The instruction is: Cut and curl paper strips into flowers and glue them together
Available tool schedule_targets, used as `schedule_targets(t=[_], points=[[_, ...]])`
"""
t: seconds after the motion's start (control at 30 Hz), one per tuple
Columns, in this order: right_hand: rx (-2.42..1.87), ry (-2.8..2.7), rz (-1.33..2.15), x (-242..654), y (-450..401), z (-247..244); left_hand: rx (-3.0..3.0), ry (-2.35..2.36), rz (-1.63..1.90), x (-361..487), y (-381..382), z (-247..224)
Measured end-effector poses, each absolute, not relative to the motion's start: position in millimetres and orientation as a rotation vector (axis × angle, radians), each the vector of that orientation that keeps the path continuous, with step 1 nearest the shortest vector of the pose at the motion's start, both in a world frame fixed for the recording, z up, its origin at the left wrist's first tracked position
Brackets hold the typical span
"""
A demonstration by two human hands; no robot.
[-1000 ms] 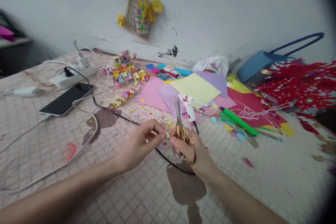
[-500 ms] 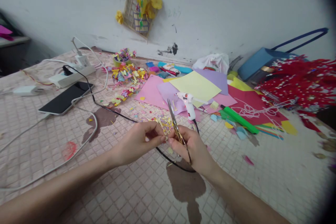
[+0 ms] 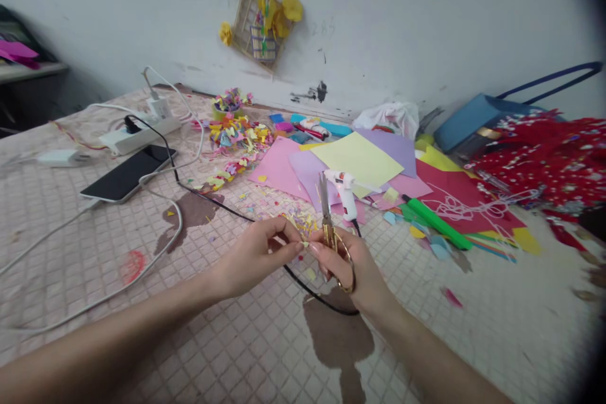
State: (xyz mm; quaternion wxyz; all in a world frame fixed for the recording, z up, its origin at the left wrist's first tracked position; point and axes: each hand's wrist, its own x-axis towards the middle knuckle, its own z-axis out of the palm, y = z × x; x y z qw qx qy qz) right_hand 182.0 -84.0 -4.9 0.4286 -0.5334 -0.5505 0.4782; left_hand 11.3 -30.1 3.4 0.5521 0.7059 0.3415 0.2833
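Note:
My left hand (image 3: pixel 260 257) is closed in a pinch on a small pale yellow paper piece (image 3: pixel 305 244), low over the tabletop. Fingertips of my right hand (image 3: pixel 353 265) meet the same piece from the other side. Gold-handled scissors (image 3: pixel 326 218) are held in my right hand, blades pointing up and away, a finger loop showing by the thumb. Beneath and beyond my fingers lies a heap of tiny paper snippets (image 3: pixel 303 224). A white hot glue gun (image 3: pixel 347 196) lies just past the scissors, on coloured paper.
Coloured paper sheets (image 3: pixel 364 161) and a green cutter-like tool (image 3: pixel 438 222) lie ahead and right. A black cord (image 3: pixel 222 208) passes under my hands. On the left are a phone (image 3: pixel 130 173), a power strip (image 3: pixel 137 136) and white cables. Paper cutouts (image 3: pixel 239 132) are piled at the back.
The scissors have turned in my right hand, with a handle loop now facing me. My hands stay together at the paper piece. The whole view has shifted slightly.

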Motion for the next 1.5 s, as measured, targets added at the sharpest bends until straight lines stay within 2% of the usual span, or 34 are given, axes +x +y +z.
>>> schedule_targets(t=[0.23,0.77,1.5], points=[[-1.341,-1.335,1.143,179.4,-85.4,-3.1,1.547,0.791,0.703,11.0,-28.9,3.8],[-1.383,-1.501,1.255,168.4,-99.4,-4.1,1.15,0.736,0.97,6.8,-24.3,9.7],[-1.466,-1.545,1.175,166.7,-97.9,-12.0,1.115,0.799,1.038,10.7,-27.1,5.9]])
